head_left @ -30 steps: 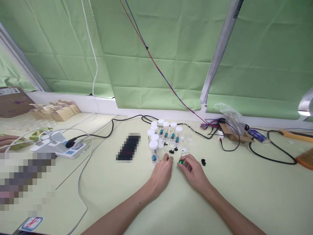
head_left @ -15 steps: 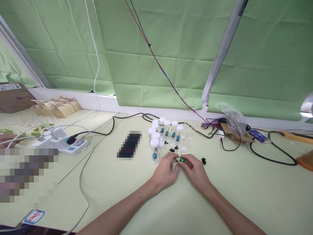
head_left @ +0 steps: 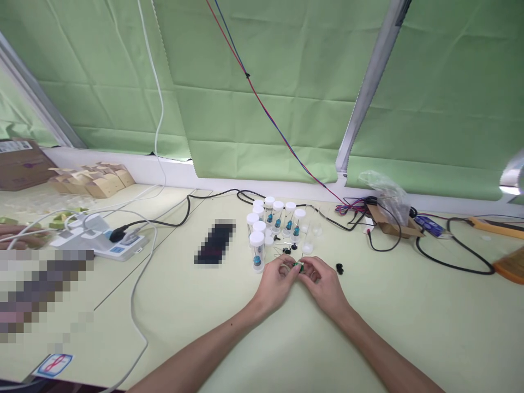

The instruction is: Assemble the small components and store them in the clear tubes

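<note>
Between my fingertips is a small green part [head_left: 300,266], mostly covered, so its kind does not show. My left hand [head_left: 277,281] pinches it from the left, thumb over its front. From the other side my right hand [head_left: 325,281] closes thumb and fingers on it. Just beyond them stand several clear tubes with white caps [head_left: 257,251], some holding blue pieces on thin stems. A clear tube without a cap [head_left: 308,246] is upright behind my right hand. Small black parts [head_left: 287,250] lie behind my fingers, and another black piece [head_left: 339,268] rests to the right.
A dark pixelated rectangle [head_left: 215,243] lies left of the tubes. Further left are a white power strip [head_left: 123,248] with cables, small cardboard boxes [head_left: 94,180] and another person's hand [head_left: 24,237]. At right are an open carton [head_left: 393,224], black cables and an orange-edged object [head_left: 510,265].
My left thumb has moved up over the green part, and less of it shows now. Both hands stay at the same spot; the whole view has shifted slightly.
</note>
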A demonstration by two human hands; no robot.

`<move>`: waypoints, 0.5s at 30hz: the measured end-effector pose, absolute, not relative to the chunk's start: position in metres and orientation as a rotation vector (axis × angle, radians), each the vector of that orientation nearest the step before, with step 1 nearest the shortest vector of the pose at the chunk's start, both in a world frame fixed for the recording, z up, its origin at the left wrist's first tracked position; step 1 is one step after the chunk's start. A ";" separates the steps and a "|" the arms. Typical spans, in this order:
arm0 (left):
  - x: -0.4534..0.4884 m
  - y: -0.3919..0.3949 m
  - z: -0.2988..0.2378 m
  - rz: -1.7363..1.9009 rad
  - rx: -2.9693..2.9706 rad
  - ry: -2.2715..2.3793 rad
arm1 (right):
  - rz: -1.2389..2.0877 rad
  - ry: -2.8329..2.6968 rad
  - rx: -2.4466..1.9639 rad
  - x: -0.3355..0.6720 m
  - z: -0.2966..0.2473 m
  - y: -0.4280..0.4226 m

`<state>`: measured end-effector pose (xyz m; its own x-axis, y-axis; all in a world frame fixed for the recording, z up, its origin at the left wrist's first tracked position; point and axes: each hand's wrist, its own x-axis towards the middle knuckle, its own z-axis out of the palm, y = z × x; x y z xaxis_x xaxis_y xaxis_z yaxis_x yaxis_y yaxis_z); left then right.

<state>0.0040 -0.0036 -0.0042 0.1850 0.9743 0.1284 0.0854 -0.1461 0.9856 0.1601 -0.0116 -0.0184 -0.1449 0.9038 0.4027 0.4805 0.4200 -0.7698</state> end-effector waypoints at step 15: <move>0.010 0.002 -0.009 1.148 1.078 0.974 | 0.315 -1.977 -1.403 0.154 -0.023 -0.009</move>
